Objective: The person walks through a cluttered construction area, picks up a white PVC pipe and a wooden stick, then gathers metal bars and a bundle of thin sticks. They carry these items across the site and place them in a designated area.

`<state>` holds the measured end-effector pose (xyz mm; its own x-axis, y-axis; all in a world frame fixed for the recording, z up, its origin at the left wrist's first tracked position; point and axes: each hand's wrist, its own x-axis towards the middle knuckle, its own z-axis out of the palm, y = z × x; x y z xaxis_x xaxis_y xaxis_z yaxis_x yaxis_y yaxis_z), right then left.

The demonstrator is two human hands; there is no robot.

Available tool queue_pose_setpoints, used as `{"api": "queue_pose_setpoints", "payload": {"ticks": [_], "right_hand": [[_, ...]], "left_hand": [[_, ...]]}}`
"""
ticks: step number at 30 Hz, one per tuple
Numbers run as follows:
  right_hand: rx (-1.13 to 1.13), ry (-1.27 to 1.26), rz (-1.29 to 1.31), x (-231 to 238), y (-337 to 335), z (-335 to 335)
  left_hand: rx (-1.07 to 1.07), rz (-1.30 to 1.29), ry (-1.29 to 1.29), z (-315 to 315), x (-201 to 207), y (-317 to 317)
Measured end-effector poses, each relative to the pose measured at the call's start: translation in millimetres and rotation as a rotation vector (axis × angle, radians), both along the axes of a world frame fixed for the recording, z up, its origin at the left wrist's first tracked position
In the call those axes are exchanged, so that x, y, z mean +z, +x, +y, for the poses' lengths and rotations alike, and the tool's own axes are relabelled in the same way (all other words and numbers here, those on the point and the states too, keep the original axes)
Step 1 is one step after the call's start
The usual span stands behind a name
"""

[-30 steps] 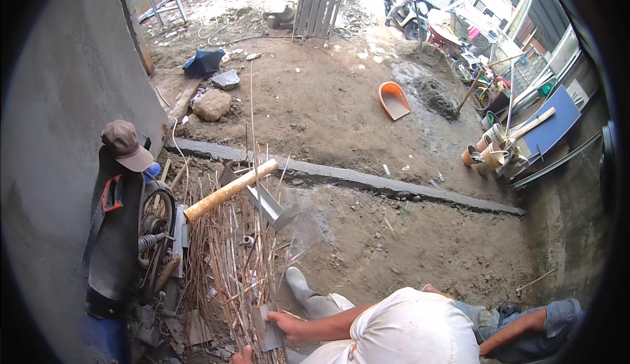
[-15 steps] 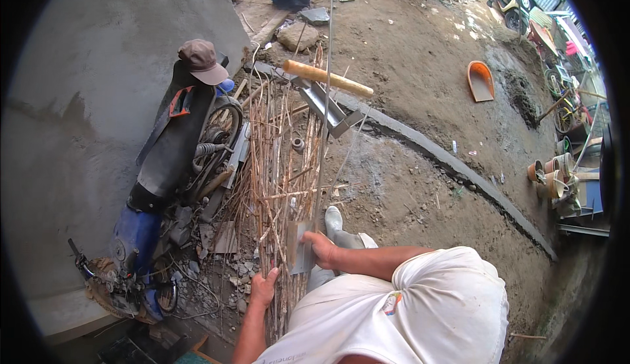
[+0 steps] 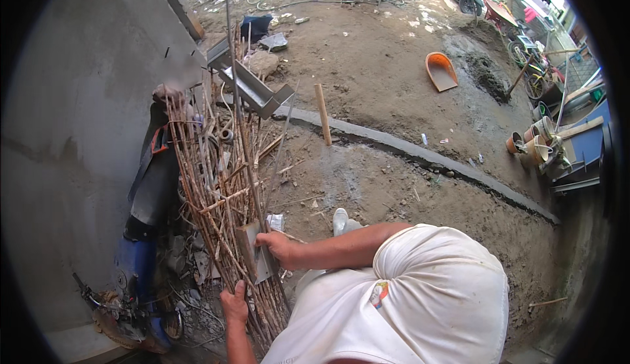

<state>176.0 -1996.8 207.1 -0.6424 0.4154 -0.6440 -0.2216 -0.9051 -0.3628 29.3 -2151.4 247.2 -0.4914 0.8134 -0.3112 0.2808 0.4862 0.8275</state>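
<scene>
A long bundle of thin reddish-brown rods [image 3: 220,197], like rusty rebar, slants away from my body toward the wall. My left hand [image 3: 235,303] is closed at the bundle's near left side, thumb up; the fingers' far side is hidden. My right hand [image 3: 278,247] grips the edge of a flat grey metal piece [image 3: 262,263] lying against the bundle's right side. A thin grey rod runs up from beside this hand. Near the far end a bent sheet-metal channel [image 3: 252,90] rests against the rods. Whether both metal pieces are one is hidden.
A motorcycle [image 3: 136,259] leans along the grey wall [image 3: 72,134] at left, partly behind the rods. A wooden pole [image 3: 323,115] is beside the concrete strip [image 3: 394,142] crossing the dirt ground. Farther off are an orange scoop [image 3: 441,72] and several buckets [image 3: 537,149].
The bundle's far end has swung left, over the motorcycle seat and cap. Both hands and the metal channel shifted left with it. The wooden pole, earlier across the channel, now stands apart from it.
</scene>
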Motion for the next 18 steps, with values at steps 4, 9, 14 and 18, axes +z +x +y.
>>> {"api": "queue_pose_setpoints", "payload": {"ticks": [4, 9, 14, 18], "right_hand": [[0.082, 0.007, 0.003, 6, 45, 17], [0.236, 0.152, 0.006, 19, 87, 69], [0.185, 0.194, -0.050, 7, 164, 138], [0.196, 0.236, -0.059, 32, 187, 183]], "left_hand": [[0.007, 0.000, -0.012, 8, 18, 44], [0.072, 0.070, -0.124, 59, 5, 100], [0.056, 0.062, -0.193, 117, 15, 175], [0.024, 0.051, -0.151, 156, 22, 189]]}}
